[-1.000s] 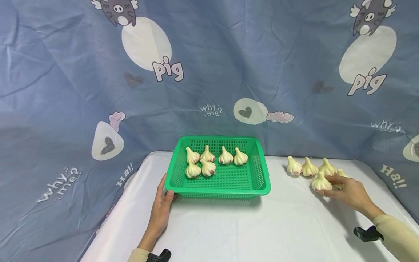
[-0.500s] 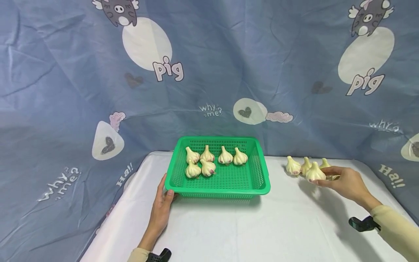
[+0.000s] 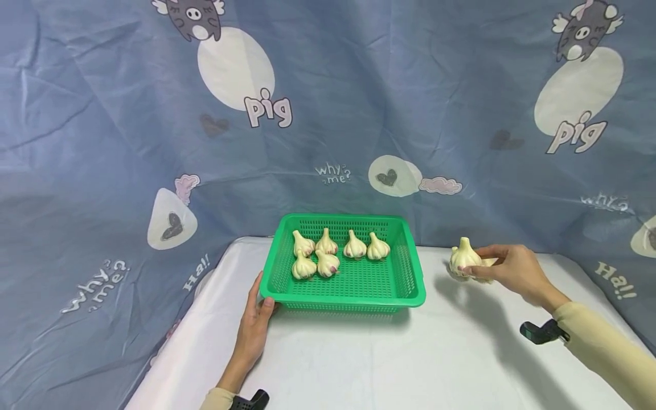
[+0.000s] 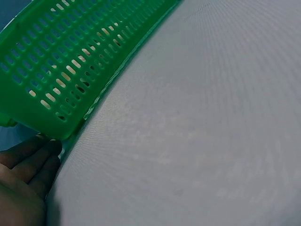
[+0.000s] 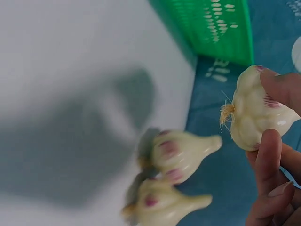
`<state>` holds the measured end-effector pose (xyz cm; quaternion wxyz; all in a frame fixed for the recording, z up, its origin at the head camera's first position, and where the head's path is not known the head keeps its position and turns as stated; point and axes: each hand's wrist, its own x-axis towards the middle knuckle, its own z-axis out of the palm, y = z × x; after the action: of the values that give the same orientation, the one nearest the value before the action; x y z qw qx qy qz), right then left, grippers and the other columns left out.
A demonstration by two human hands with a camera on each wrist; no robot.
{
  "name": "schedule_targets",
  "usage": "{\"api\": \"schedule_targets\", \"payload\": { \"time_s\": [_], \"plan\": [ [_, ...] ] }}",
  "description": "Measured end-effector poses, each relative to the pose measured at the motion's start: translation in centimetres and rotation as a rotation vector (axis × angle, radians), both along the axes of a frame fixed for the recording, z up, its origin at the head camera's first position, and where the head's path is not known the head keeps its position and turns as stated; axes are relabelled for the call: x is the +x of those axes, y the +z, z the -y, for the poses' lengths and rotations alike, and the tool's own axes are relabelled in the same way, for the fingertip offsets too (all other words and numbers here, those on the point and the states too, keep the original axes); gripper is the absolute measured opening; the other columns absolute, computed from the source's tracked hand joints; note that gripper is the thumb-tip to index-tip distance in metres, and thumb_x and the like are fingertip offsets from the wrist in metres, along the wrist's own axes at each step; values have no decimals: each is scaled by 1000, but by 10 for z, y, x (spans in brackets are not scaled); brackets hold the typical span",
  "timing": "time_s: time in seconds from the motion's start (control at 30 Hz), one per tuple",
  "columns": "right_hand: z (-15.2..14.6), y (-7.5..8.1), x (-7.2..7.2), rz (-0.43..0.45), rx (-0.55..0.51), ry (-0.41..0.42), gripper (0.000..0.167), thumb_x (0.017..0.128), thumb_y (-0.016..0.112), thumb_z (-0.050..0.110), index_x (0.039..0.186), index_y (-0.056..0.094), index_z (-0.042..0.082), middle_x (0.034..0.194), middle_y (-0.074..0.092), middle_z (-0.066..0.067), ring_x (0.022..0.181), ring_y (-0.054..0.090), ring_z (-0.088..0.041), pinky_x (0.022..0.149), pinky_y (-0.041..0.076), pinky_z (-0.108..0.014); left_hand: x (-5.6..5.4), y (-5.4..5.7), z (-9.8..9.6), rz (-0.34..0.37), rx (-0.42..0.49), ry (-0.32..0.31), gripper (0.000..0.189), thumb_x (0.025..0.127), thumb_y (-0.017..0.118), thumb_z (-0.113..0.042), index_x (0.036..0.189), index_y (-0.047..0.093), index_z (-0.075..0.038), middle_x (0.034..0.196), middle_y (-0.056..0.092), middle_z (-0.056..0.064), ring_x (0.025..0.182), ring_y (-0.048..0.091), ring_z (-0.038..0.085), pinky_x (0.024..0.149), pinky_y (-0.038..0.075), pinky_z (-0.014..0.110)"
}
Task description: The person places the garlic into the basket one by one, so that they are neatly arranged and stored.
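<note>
In the head view my right hand (image 3: 517, 272) pinches a garlic bulb (image 3: 465, 259) between thumb and fingers, stem upward, above the right part of the table. The right wrist view shows the held bulb's roots and purple streaks, with two more garlic bulbs (image 5: 181, 155) on the table below it. My left hand (image 3: 252, 326) rests at the near left corner of a green plastic basket (image 3: 348, 300). Its fingers (image 4: 35, 157) lie nearly straight against the basket's lower corner in the left wrist view. Several garlic bulbs (image 3: 327, 263) lie in the basket, towards its back and left.
A white cloth covers the table (image 3: 369, 359). Behind it hangs a blue printed curtain (image 3: 318, 131), right at the table's back edge. The garlic bulbs on the right of the table are mostly hidden behind the right hand and held bulb in the head view.
My right hand has lifted the garlic bulb from the group on the right and carried it left and up. The left hand and basket have stayed in place.
</note>
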<state>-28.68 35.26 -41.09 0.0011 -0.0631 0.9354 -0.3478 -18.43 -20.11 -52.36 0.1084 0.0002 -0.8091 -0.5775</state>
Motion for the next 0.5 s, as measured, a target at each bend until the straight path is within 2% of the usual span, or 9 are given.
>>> {"api": "schedule_targets", "payload": {
  "time_s": [0.1, 0.27, 0.37, 0.5],
  "plan": [
    [14, 9, -7, 12, -13, -7, 66, 77, 93, 57, 125, 79, 14, 94, 79, -6, 74, 68, -13, 58, 52, -30, 1, 1, 0, -10, 0, 2, 62, 116, 44, -26, 171, 18, -33, 177, 22, 8, 157, 35, 42, 126, 23, 70],
    [35, 23, -20, -61, 33, 29, 66, 76, 92, 61, 124, 80, 17, 108, 82, -8, 76, 73, -9, 61, 53, -28, 1, 0, 1, -24, 10, -4, 62, 116, 45, -24, 171, 18, -33, 177, 22, 8, 159, 31, 42, 126, 22, 70],
    [46, 30, -28, -87, 46, 61, 65, 77, 92, 59, 124, 80, 17, 113, 81, -7, 79, 73, -8, 66, 53, -27, 1, -1, 0, -23, 10, -1, 62, 116, 45, -25, 171, 19, -34, 177, 24, 7, 158, 33, 41, 127, 23, 68],
    [62, 37, -37, -79, 44, 101, 64, 78, 92, 58, 125, 79, 17, 117, 81, -6, 83, 75, -9, 70, 55, -27, 2, 0, 0, -17, 13, 1, 63, 116, 46, -25, 171, 18, -37, 176, 26, 6, 155, 40, 39, 126, 28, 64]
  ]
}}
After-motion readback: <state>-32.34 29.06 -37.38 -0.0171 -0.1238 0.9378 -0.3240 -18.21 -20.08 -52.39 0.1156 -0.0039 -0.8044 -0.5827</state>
